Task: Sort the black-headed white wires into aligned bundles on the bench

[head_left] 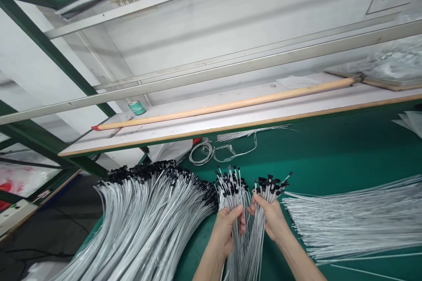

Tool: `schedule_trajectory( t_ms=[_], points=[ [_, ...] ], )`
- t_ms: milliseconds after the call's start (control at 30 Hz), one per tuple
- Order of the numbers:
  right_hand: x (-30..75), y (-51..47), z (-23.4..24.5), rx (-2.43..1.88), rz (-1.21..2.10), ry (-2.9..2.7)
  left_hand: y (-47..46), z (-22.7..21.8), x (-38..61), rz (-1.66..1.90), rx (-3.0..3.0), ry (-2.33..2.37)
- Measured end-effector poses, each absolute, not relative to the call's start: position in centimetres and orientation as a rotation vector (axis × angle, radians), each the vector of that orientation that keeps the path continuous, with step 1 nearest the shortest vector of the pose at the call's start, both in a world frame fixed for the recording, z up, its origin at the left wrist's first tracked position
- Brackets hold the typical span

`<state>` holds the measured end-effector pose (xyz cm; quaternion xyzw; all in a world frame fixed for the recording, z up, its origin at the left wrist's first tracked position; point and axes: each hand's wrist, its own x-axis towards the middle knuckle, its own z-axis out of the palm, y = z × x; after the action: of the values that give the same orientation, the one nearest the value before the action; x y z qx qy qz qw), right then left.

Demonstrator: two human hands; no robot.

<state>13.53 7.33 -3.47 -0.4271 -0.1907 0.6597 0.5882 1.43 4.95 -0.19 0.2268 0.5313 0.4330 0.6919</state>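
Observation:
My left hand (228, 227) is closed round a bundle of thin grey cables (236, 243) whose ends carry small black connectors. Close beside it on the right, my right hand (268, 213) grips a second bundle of the same cables (257, 237), its black connector ends fanning out above my fingers. Both bundles run down out of view at the bottom edge. To the left lies a large heap of grey cables (141, 224) with black connectors along its top end. On the right, a flat stack of grey cables (356, 217) lies with its ends towards my right hand.
The bench has a green top (316, 149). Behind, a coiled cable (201, 153) and some loose wires (244, 133) lie under a white shelf (184, 125). The shelf bears a long wooden pole (227, 105), a green tin (136, 107) and clear plastic bags (395, 63). Green frame posts stand left.

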Motion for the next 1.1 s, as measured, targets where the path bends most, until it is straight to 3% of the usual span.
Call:
schedule_trajectory(
  t_ms=[500, 1100],
  points=[
    [12.2, 7.1, -1.9, -1.01, 1.516, -0.478, 4.9, -1.5, 1.5, 0.858, 0.593, 1.012],
    [13.4, 7.5, -3.6, -0.934, 1.554, -0.327, 5.1, -0.4, 1.2, 0.983, 0.51, 1.218]
  ],
)
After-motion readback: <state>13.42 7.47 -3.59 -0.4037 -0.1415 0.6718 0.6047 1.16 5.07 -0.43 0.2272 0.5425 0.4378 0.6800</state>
